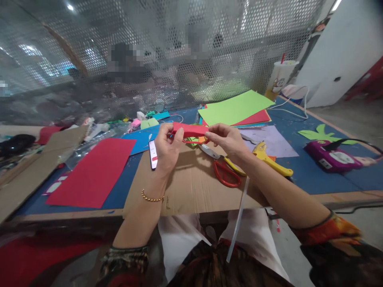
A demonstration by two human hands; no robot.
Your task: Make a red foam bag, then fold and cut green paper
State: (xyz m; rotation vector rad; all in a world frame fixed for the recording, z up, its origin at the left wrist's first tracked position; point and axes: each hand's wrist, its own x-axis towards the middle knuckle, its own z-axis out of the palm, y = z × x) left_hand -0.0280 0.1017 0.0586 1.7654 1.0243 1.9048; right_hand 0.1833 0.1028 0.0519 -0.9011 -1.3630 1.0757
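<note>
A narrow red strip (193, 130), looking like folded foam or paper sheet, is held up level between my two hands above the cardboard. My left hand (169, 145) pinches its left end, thumb in front. At the right end, my right hand (226, 139) grips it between thumb and fingers. Below my right hand lie scissors (226, 175) with one red and one yellow handle, blades pointing away to the left. A yellow glue gun (273, 161) rests right of that forearm, a clear glue stick (239, 219) hanging past the table edge. Green and orange pieces show partly behind the strip.
Brown cardboard (191, 191) covers the blue table's front middle. A red sheet (92, 171) and a phone (153, 154) lie left. Green sheets (236, 105) are stacked behind, near a drink cup (279, 79). A purple power box (332, 155) and green leaf cutouts (320, 133) sit right.
</note>
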